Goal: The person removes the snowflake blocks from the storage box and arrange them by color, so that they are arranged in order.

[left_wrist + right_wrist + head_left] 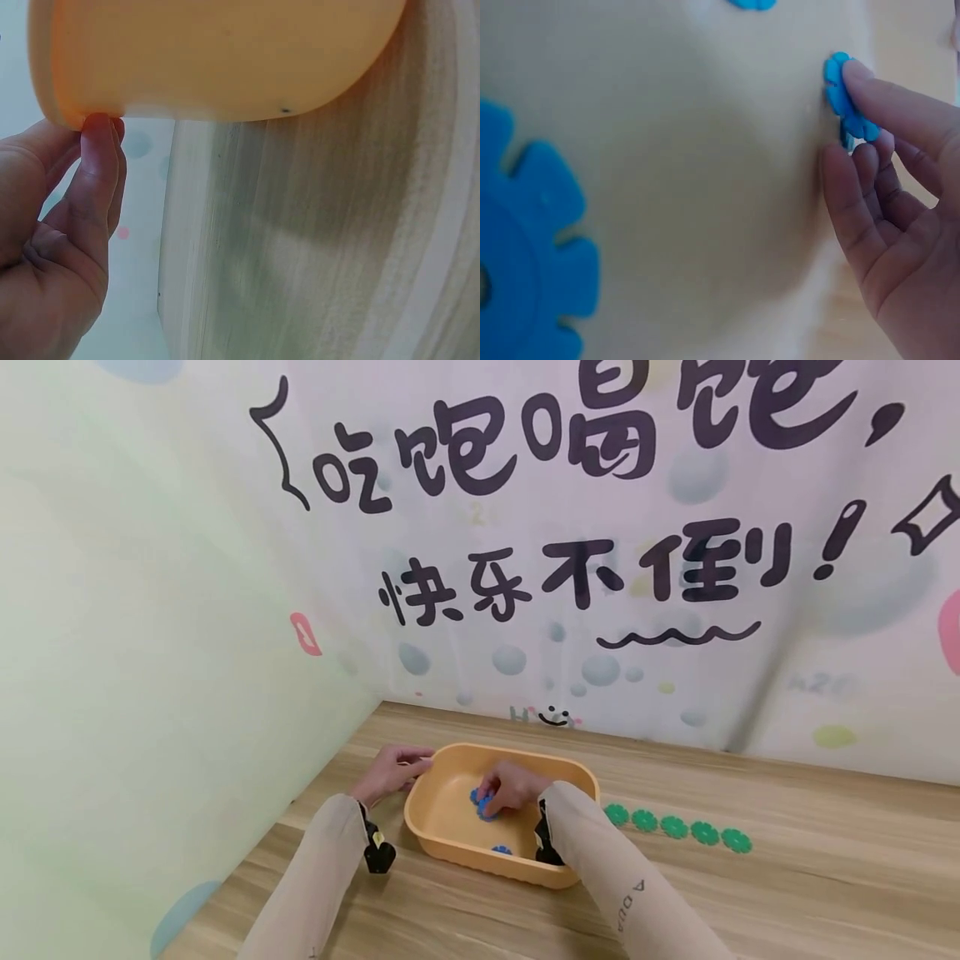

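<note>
An orange plastic basin stands on the table, with blue flower-shaped discs inside. At its left end my left hand pinches the rim between thumb and fingers; the left wrist view shows the fingertips on the basin wall. Inside the basin, my right hand holds a blue flower-shaped disc between thumb and fingers. Part of another blue piece shows just behind it. One blue disc lies near the basin's front wall. A large blue disc fills the left of the right wrist view.
Several green flower-shaped discs lie in a row on the wooden table, right of the basin. A printed wall covering rises behind the table, and a pale wall borders it at left.
</note>
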A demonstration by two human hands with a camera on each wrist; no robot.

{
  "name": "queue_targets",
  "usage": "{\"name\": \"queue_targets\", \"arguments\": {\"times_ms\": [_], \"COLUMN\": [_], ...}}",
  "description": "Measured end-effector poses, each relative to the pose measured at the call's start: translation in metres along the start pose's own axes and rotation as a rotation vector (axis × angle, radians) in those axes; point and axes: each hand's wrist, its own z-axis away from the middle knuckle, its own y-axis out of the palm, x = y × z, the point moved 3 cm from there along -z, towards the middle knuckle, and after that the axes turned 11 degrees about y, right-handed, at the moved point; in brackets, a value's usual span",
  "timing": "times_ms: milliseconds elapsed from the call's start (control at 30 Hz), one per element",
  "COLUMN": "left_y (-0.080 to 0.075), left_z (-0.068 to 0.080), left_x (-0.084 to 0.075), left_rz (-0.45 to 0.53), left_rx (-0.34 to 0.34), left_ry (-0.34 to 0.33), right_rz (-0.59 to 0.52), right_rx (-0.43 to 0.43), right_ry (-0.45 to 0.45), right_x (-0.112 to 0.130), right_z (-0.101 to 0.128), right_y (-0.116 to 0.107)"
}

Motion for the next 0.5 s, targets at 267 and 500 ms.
{"name": "queue_targets", "arguments": {"times_ms": [267,500], "left_y": [-0.002,-0.001], "left_z": [-0.001,0.000], "left_x": [0.000,-0.001], "left_rz": [-0.008,0.006], "left_rx": [-0.009,0.009], "left_ry": [0.010,0.009], "right_rz": [-0.249,-0.411], "right_rx": [-0.012,0.004], "right_ry": [-0.004,0.019], "right_x": [0.000,0.006], "right_z": [0.001,0.006], "right_y": [-0.009,-0.024]}}
